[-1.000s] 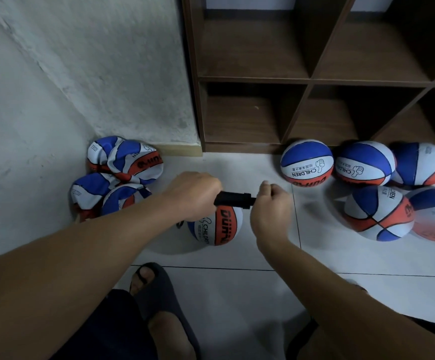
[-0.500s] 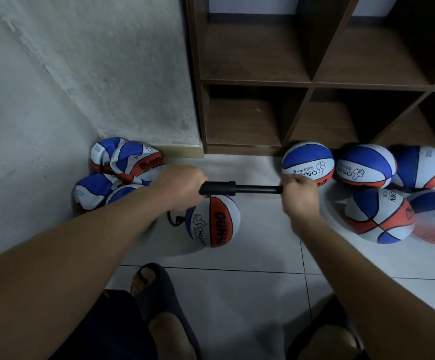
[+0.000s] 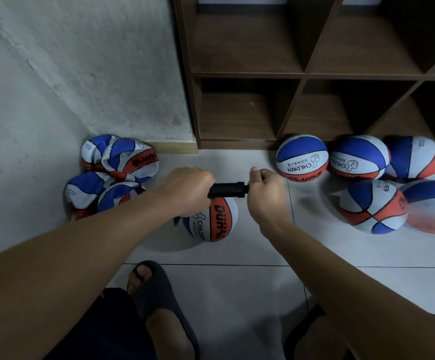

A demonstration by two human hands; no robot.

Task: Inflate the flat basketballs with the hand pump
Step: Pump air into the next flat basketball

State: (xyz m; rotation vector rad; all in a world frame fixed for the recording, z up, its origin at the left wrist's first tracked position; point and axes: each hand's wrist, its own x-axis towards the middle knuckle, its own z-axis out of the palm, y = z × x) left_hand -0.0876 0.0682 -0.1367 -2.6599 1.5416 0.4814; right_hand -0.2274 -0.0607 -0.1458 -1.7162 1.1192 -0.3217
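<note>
The hand pump (image 3: 228, 189) lies level, its long axis running left to right between the hands, just above the ball being filled (image 3: 212, 219), which sits on the floor tiles (image 3: 237, 294) directly below. The left hand (image 3: 185, 189) has its fingers wrapped round the barrel; the right hand (image 3: 264, 193) is closed on the handle end, tight against the barrel, so the plunger looks fully pushed in. Any next stroke would pull rightward, I'd judge. That ball looks round, nearly firm. Crumpled flat basketballs (image 3: 112, 175) heap at the wall to the left; inflated ones (image 3: 302, 157) rest by the shelf (image 3: 302, 74) on the right.
</note>
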